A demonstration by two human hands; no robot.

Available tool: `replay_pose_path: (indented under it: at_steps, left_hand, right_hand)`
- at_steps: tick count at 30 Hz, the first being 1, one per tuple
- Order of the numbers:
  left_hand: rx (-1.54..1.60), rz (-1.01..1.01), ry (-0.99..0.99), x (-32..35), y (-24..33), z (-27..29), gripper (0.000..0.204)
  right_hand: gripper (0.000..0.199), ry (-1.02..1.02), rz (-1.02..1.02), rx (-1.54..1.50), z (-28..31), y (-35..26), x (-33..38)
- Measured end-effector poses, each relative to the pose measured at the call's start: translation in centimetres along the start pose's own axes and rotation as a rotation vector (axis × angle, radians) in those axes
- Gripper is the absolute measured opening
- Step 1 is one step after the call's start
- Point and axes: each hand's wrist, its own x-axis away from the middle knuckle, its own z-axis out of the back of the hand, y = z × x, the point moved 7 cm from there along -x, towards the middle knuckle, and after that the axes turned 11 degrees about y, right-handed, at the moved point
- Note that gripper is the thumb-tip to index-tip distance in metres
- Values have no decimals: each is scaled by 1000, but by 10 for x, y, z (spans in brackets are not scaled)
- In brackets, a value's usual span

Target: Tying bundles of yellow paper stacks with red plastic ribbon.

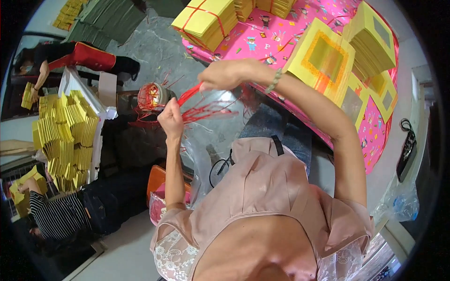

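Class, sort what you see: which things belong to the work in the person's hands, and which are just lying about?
In use:
left hand
right hand
red strings
string spool

Lying about:
tied yellow paper bundle
pink patterned cloth
folded yellow papers
black cable

Hidden or unclear, placed relative to the pink patterned cloth point(300, 28):

- Red strings point(206, 110), below its near edge: blurred; strand count unreadable; ends concealed inside both closed hands.
- Yellow paper stacks point(276, 5) on its far side: cut by the upper picture edge.
- Red spool point(152, 96), left of it: partly screened by loose strands.
- Striped-sleeved person point(56, 213), far lower left: head beyond the dark rim.
- Black object point(407, 152), right of it: kind indeterminable.
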Motion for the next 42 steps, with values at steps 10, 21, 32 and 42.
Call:
replay_pose_path:
  at_steps: [10, 21, 32, 42]
  left_hand:
    - [-326, 153, -96, 38, -113, 41, 31]
    - [-26, -327, -268, -4, 62, -58, 14]
    - [-366, 90, -69, 59, -118, 11, 10]
    - [-651, 501, -242, 124, -247, 24, 29]
  right_hand:
    - [29, -42, -174, 195, 31, 31, 11]
    - [32, -49, -15, 227, 15, -10, -3]
    - [23, -37, -330, 401, 62, 78, 36]
    - [24, -152, -367, 302, 66, 78, 54]
